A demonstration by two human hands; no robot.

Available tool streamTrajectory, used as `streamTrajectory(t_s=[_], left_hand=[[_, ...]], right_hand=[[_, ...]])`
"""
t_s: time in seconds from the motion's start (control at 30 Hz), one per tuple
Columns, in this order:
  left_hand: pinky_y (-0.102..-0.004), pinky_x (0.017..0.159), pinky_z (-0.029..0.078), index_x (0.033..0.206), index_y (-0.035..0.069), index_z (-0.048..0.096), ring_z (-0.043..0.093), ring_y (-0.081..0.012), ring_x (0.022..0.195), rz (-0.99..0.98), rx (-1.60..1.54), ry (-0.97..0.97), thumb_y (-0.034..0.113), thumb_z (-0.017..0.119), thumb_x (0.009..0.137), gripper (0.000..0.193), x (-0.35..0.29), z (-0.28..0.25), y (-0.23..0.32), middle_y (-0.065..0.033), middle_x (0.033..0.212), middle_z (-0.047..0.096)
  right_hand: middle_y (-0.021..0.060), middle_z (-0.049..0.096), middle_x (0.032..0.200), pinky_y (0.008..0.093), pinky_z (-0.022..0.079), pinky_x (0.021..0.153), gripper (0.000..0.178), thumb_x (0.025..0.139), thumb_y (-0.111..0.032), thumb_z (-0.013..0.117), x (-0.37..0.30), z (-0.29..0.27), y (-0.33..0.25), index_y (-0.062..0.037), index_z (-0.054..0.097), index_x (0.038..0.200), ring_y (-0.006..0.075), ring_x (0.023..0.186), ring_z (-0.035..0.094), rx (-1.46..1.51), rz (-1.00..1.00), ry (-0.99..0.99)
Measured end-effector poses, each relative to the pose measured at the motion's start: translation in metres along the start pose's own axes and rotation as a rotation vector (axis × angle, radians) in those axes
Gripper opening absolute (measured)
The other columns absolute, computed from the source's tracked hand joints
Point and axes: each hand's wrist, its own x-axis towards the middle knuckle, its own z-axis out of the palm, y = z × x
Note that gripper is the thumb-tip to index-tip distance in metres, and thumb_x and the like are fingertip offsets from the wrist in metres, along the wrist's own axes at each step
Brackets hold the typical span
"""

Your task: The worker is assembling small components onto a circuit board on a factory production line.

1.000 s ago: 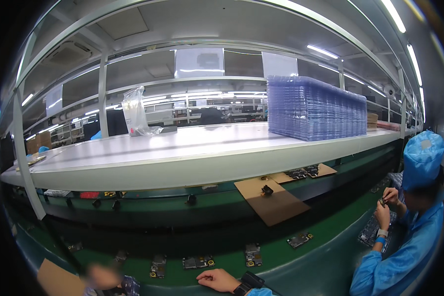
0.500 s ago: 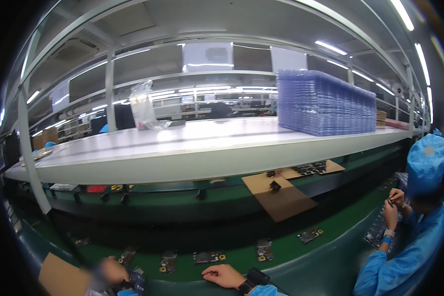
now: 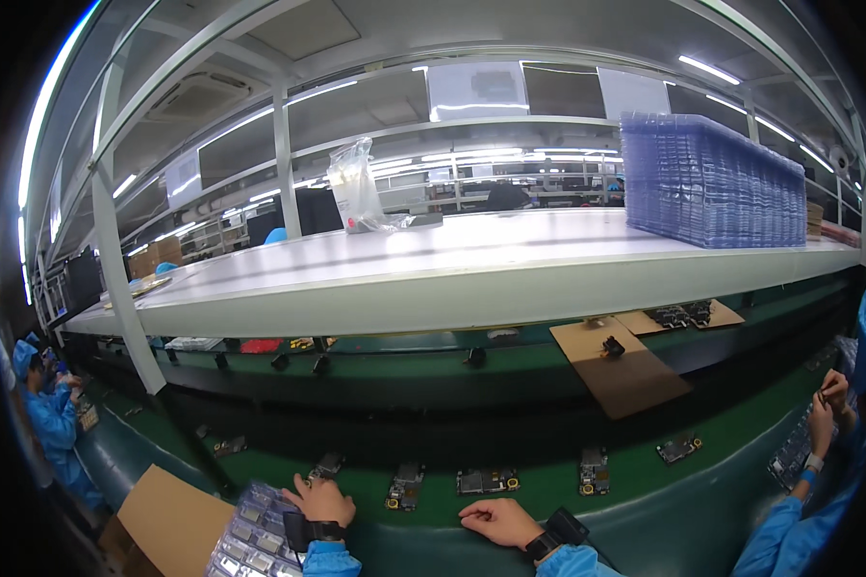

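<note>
My left hand point(image 3: 322, 501) reaches forward at the near edge of the green belt, fingers apart. Its fingertips are at a small circuit board point(image 3: 329, 464), partly covered by the hand; whether they touch it I cannot tell. Beside that wrist lies a clear plastic tray point(image 3: 248, 540) with several small parts in its pockets. My right hand point(image 3: 502, 521) rests at the belt's near edge, fingers loosely extended to the left, with nothing visible in them. Just beyond it lies another circuit board point(image 3: 488, 481) with a yellow ring at one end.
More boards point(image 3: 406, 486) lie along the green belt point(image 3: 539, 481). A cardboard box point(image 3: 168, 514) stands left of the tray. A white shelf point(image 3: 471, 279) crosses ahead, holding stacked clear trays point(image 3: 712, 183). Cardboard point(image 3: 635, 375) juts out below. A co-worker in blue point(image 3: 808, 519) works at right, another point(image 3: 48, 413) at far left.
The view has turned left, so the scene shifts rightward. My left hand, blurred beside the tray before, has moved to the circuit board. My right hand stays near the same board.
</note>
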Motion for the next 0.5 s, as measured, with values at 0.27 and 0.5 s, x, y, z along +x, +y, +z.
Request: streamTrajectory(t_s=[0.27, 0.5], left_hand=[[-0.0738, 0.114, 0.002, 0.098, 0.014, 0.078, 0.053, -0.0321, 0.128, -0.023, 0.164, -0.363, 0.036, 0.078, 0.072, 0.034, 0.002, 0.005, 0.004, -0.0090, 0.120, 0.069], [-0.0724, 0.115, 0.001, 0.099, 0.018, 0.078, 0.054, -0.0284, 0.127, -0.032, 0.134, -0.303, 0.047, 0.087, 0.064, 0.046, 0.005, 0.022, -0.002, -0.0065, 0.118, 0.070]], right_hand=[[0.0065, 0.075, 0.091, 0.0272, 0.055, 0.078, 0.028, 0.090, -0.026, 0.072, -0.003, 0.001, -0.009, -0.0064, 0.074, 0.110, 0.0141, 0.083, 0.071, -0.051, 0.009, -0.007], [0.0063, 0.075, 0.091, 0.0275, 0.055, 0.078, 0.028, 0.090, -0.025, 0.072, 0.001, 0.001, -0.001, -0.0065, 0.073, 0.110, 0.0143, 0.083, 0.071, -0.011, -0.029, -0.004]])
